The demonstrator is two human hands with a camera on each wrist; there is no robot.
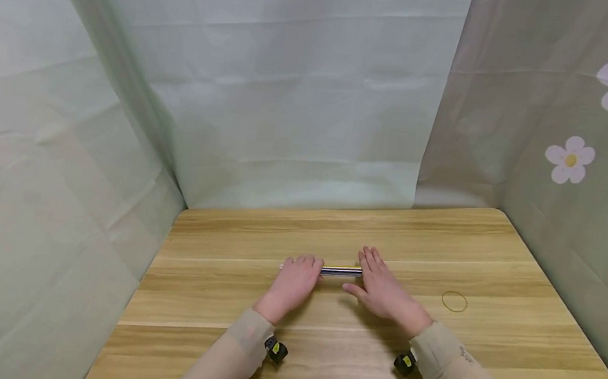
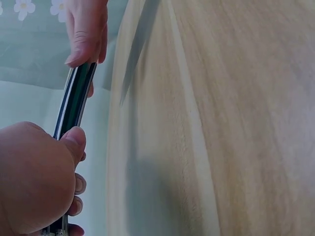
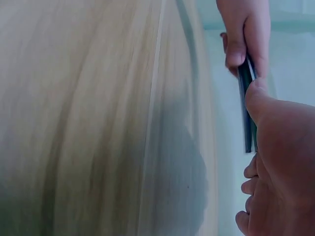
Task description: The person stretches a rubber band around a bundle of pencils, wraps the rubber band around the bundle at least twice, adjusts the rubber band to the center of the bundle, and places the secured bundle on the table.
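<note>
A bundle of slim, pencil-like sticks (image 1: 341, 271), dark with white and yellow stripes, lies crosswise between the two hands above the table. My left hand (image 1: 297, 278) grips its left part, fingers curled over the far side. In the left wrist view the left thumb (image 2: 75, 140) presses along the bundle (image 2: 76, 96), and silvery ends show below that hand. My right hand (image 1: 379, 289) is at the other end, fingers straight and thumb held apart. In the right wrist view the bundle's end (image 3: 248, 145) reaches the palm of the right hand (image 3: 290, 147).
A thin yellowish rubber band (image 1: 454, 301) lies on the wooden table (image 1: 214, 303), right of the right hand. Pale cloth walls (image 1: 302, 103) stand behind and at both sides, the right one with flower prints. Each wrist carries a small black camera (image 1: 277, 351).
</note>
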